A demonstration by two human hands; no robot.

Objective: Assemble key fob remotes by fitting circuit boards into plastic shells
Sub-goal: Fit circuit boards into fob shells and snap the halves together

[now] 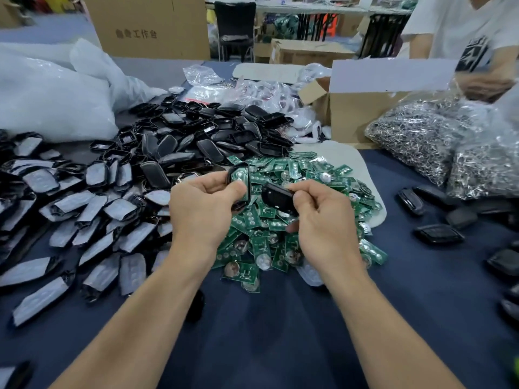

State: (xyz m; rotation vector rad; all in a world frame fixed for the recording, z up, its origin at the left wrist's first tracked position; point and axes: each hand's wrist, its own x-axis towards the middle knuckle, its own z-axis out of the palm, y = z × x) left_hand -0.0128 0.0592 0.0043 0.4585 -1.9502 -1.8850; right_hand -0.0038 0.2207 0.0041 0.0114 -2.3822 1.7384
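Above the heap of green circuit boards [309,169], the left hand [205,209] grips a black shell half [238,179] with a green board showing inside. The right hand [325,223] pinches a second black shell half [276,198] just beside it.

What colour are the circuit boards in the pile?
Green circuit boards, seen best in the head view.

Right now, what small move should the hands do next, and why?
Probably bring the cover in the right hand onto the shell in the left hand and press: the shell seems to hold a green board already, and the halves are apart.
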